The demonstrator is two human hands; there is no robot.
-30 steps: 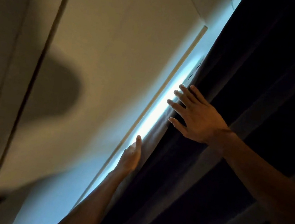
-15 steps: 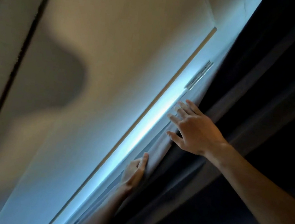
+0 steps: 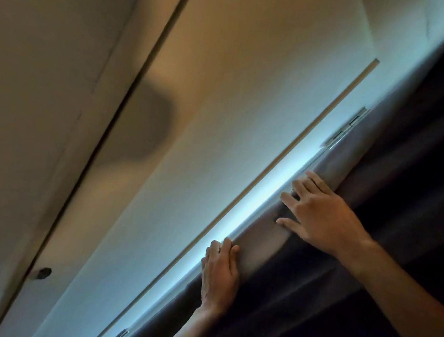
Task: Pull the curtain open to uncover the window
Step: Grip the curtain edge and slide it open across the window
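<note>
A dark curtain fills the right side of the tilted view. Along its left edge runs a narrow bright strip of window. My left hand lies on the curtain's edge low down, its fingers curled over the fabric. Higher up, my right hand presses on the same edge with fingers spread, their tips tucked around the fold. Most of the window stays hidden behind the curtain.
A pale wall lies left of the window, bounded by a thin frame strip. Two metal hinges sit on the window frame. Further left is a door edge with a small round fitting.
Both hands have closed onto the curtain's edge; the left hand now wraps its fingers over the fabric. The lit gap is slightly wider and the view has shifted.
</note>
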